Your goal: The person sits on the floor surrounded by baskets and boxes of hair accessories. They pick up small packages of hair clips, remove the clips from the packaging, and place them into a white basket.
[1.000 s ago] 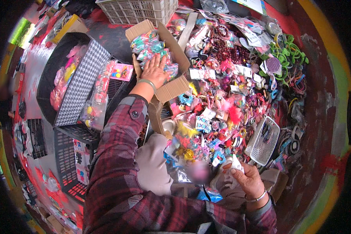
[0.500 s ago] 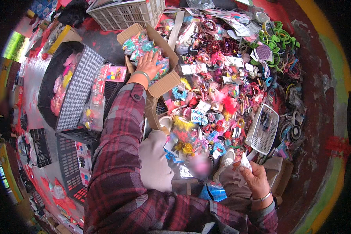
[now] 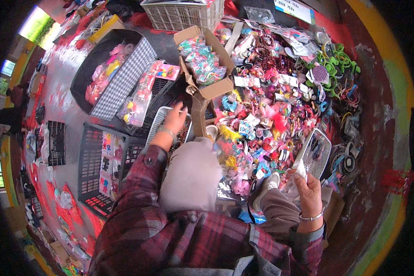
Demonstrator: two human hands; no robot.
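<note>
My left hand (image 3: 174,120) hovers over a white perforated basket (image 3: 154,125) beside my knee, its fingers stretched out and slightly blurred; no object shows in it. Part of the basket's contents hides beneath the hand. At lower right, my right hand (image 3: 307,192) pinches a small crumpled clear plastic bag (image 3: 301,169) with a whitish top, and what is inside it cannot be made out. Just beyond my left hand stands an opened cardboard box (image 3: 217,88), filled with small bagged items (image 3: 200,60) in green, white and red.
A big heap of hair accessories (image 3: 267,115) spreads across the middle and right. Another white basket (image 3: 324,149) rests at its right edge. On the left are a houndstooth-sided bin (image 3: 124,76) and a dark plastic crate (image 3: 91,170). A large pale crate (image 3: 184,16) stands at the back.
My left hand has come off the bagged items in the cardboard box and drawn back toward me, over the white basket. My right hand still holds the plastic bag, slightly raised. The view has shifted left.
</note>
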